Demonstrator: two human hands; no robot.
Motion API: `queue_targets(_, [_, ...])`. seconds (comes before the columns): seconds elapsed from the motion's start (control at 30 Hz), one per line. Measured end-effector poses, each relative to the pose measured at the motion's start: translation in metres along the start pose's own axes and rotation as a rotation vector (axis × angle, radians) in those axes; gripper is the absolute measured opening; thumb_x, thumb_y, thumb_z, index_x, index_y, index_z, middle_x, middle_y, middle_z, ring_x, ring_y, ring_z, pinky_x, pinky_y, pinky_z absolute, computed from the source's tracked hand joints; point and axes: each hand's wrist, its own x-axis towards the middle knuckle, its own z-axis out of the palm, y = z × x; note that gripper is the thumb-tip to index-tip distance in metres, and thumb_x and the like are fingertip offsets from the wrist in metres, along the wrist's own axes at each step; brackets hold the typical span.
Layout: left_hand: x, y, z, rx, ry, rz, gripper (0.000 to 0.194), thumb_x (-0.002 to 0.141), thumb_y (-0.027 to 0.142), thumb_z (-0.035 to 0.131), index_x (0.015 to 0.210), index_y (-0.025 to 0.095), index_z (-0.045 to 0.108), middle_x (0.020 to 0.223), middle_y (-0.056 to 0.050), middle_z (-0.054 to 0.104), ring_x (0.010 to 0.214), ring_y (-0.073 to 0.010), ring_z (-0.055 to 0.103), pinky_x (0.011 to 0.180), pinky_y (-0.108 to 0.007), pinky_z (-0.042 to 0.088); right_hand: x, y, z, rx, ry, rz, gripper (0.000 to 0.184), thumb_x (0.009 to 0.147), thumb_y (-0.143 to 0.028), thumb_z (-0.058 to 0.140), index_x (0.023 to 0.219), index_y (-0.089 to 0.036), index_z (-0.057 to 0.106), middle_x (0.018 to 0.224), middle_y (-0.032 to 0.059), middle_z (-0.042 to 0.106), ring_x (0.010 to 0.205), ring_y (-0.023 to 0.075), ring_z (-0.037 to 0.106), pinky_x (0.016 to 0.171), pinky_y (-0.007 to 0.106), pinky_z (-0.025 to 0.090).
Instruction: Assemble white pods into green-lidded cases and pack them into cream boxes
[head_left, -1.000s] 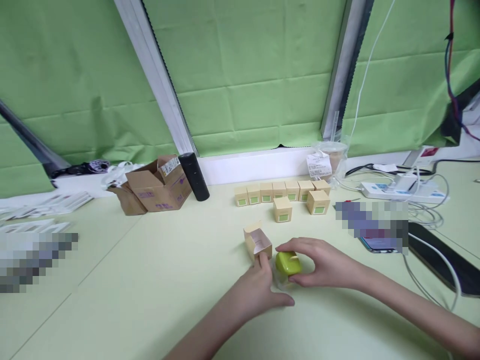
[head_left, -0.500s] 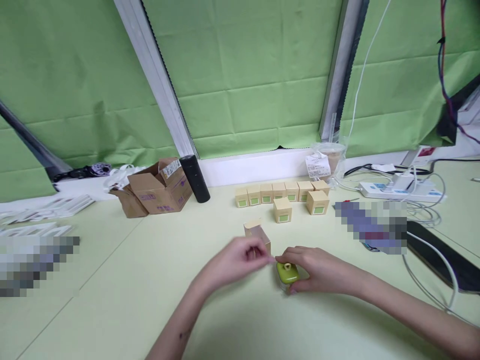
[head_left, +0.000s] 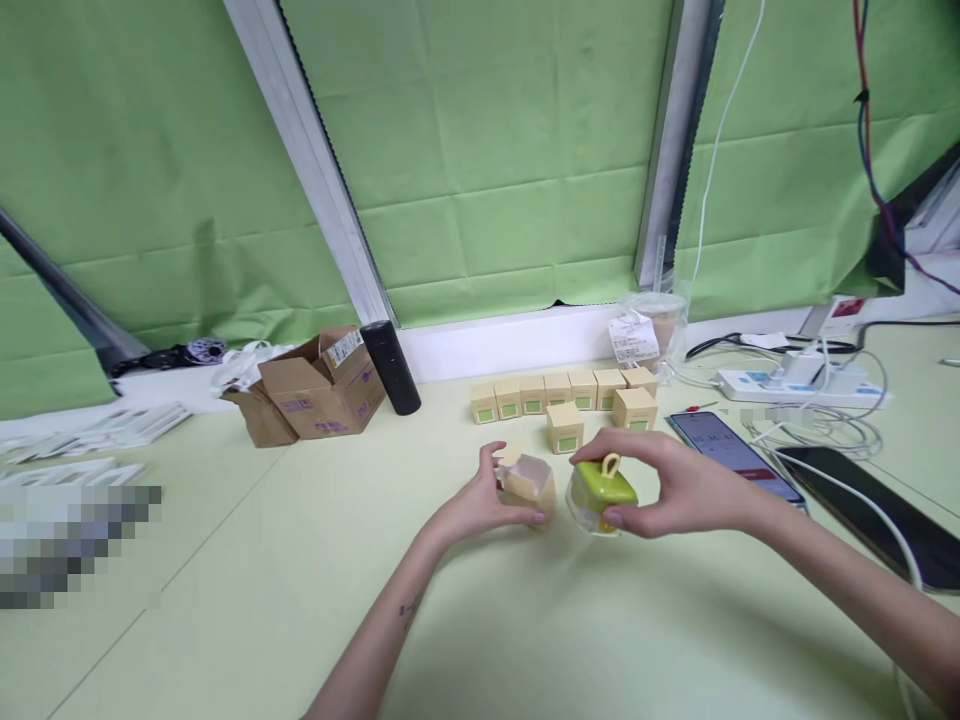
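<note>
A left hand (head_left: 480, 500) grips an open pale-yellow cardboard box (head_left: 527, 483) at the tabletop (head_left: 315, 580). Beside it, a right hand (head_left: 675, 485) pinches a small container with a glossy green lid and yellow loop (head_left: 606, 484). Its smooth sides could slip from a fingertip grip; squeezing could buckle the thin box.

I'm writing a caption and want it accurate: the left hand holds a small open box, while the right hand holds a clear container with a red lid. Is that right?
Not quite: the lid is yellow-green, not red, as the head view shows. The left hand holds a small open box, and the right hand holds a clear container.
</note>
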Motion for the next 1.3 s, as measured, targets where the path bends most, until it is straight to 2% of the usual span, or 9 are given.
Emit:
queue_targets(0.1, [0.007, 0.006, -0.004, -0.003, -0.04, 0.069, 0.101, 0.058, 0.036, 0.079, 0.135, 0.021, 0.015, 0.144, -0.022, 0.024, 0.131, -0.0304, 0.033, 0.103, -0.043, 0.032, 0.005, 0.001, 0.001, 0.08, 0.064, 0.024, 0.036, 0.072, -0.025, 0.067, 0.108, -0.021, 0.061, 0.107, 0.0053, 0.066, 0.094, 0.0213, 0.061, 0.081, 0.034, 0.05])
queue_targets(0.3, [0.013, 0.01, -0.003, -0.019, -0.109, 0.124, 0.08, 0.071, 0.035, 0.069, 0.135, 0.024, 0.022, 0.115, -0.008, 0.055, 0.102, -0.0221, 0.055, 0.083, -0.034, 0.043, 0.017, 0.014, 0.02, 0.44, 0.133, 0.174, 0.033, 0.081, -0.043, 0.061, 0.103, -0.017, 0.061, 0.099, 0.0072, 0.066, 0.09, 0.0216, 0.062, 0.077, 0.035, 0.052])
queue_targets(0.4, [0.01, 0.009, 0.004, -0.004, -0.089, 0.148, 0.086, 0.061, 0.036, 0.077, 0.133, 0.025, 0.031, 0.119, -0.007, 0.051, 0.105, -0.0233, 0.051, 0.086, -0.034, 0.04, 0.021, 0.02, 0.024, 0.598, 0.261, 0.298, 0.033, 0.084, -0.047, 0.055, 0.094, -0.016, 0.061, 0.09, 0.0054, 0.064, 0.088, 0.021, 0.061, 0.079, 0.034, 0.051])
queue_targets(0.5, [0.004, 0.006, 0.008, -0.028, -0.127, 0.19, 0.08, 0.06, 0.031, 0.078, 0.129, 0.024, 0.04, 0.124, -0.007, 0.049, 0.109, -0.0236, 0.049, 0.087, -0.032, 0.04, 0.023, 0.023, 0.029, 0.652, 0.276, 0.348, 0.039, 0.089, -0.051, 0.044, 0.093, -0.015, 0.06, 0.094, 0.0067, 0.062, 0.093, 0.0207, 0.06, 0.085, 0.034, 0.049])
queue_targets(0.7, [0.006, -0.013, 0.015, -0.107, -0.013, 0.223, 0.061, 0.062, 0.033, 0.079, 0.108, 0.024, 0.04, 0.112, -0.005, 0.049, 0.095, -0.0192, 0.053, 0.079, -0.03, 0.042, 0.021, 0.023, 0.043, 0.622, 0.145, 0.293, 0.039, 0.089, -0.054, 0.044, 0.084, -0.018, 0.058, 0.084, 0.0028, 0.057, 0.088, 0.0199, 0.055, 0.084, 0.034, 0.046])
queue_targets(0.93, [0.013, -0.027, 0.036, -0.139, 0.125, 0.267, 0.068, 0.057, 0.034, 0.082, 0.09, 0.027, 0.024, 0.112, -0.004, 0.043, 0.103, -0.0203, 0.05, 0.082, -0.031, 0.041, 0.018, 0.023, 0.056, 0.569, 0.129, 0.204, 0.034, 0.096, -0.05, 0.03, 0.108, -0.022, 0.048, 0.095, 0.0025, 0.051, 0.096, 0.0191, 0.049, 0.091, 0.033, 0.04])
queue_targets(1.03, [0.01, -0.026, 0.044, -0.123, 0.167, 0.26, 0.071, 0.055, 0.035, 0.083, 0.09, 0.027, 0.021, 0.113, -0.004, 0.041, 0.106, -0.0221, 0.049, 0.086, -0.034, 0.04, 0.018, 0.026, 0.055, 0.542, 0.159, 0.203, 0.034, 0.096, -0.05, 0.03, 0.108, -0.023, 0.046, 0.093, 0.0024, 0.05, 0.092, 0.0192, 0.05, 0.088, 0.032, 0.041])
queue_targets(1.17, [0.005, -0.022, 0.045, -0.078, 0.153, 0.254, 0.07, 0.057, 0.036, 0.081, 0.093, 0.027, 0.022, 0.118, -0.007, 0.037, 0.11, -0.0254, 0.048, 0.086, -0.037, 0.041, 0.019, 0.029, 0.05, 0.452, 0.084, 0.226, 0.037, 0.09, -0.052, 0.045, 0.115, -0.024, 0.042, 0.091, 0.0021, 0.052, 0.079, 0.0183, 0.052, 0.07, 0.03, 0.045])
queue_targets(1.3, [0.0, -0.022, 0.039, -0.035, 0.065, 0.308, 0.057, 0.07, 0.029, 0.07, 0.104, 0.025, 0.024, 0.118, -0.009, 0.037, 0.105, -0.0237, 0.05, 0.086, -0.04, 0.043, 0.018, 0.029, 0.049, 0.351, -0.007, 0.23, 0.04, 0.086, -0.052, 0.053, 0.115, -0.025, 0.046, 0.091, 0.0015, 0.055, 0.077, 0.0175, 0.05, 0.067, 0.028, 0.041])
